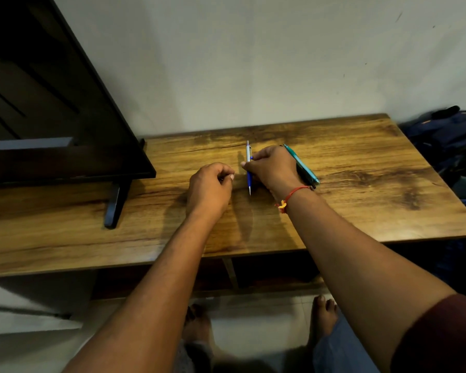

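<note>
The right hand (272,168) is to the right of the television (51,103), raised a little over the tabletop (361,184). Its fingers (246,164) are curled round the middle of a blue and white pen (249,180). The pen stands nearly upright in the grip, with its white end pointing away from the person and its metal tip pointing down at the wood. It is well to the right of the television's screen edge and clear of it.

The left hand (210,189) is between the television and the pen, close to the pen but not touching it. Its fingers are curled in tight with the thumb against the fingertips. I cannot tell whether they pinch something small.

A teal pen (304,168) lies flat on the tabletop, farther from the television than the right hand and partly hidden behind it. A red thread bracelet (293,193) is round the right wrist. The television's dark stand foot (116,205) rests on the wood below its screen. A dark blue backpack (447,138) is on the side far from the television, beyond the end of the tabletop.
</note>
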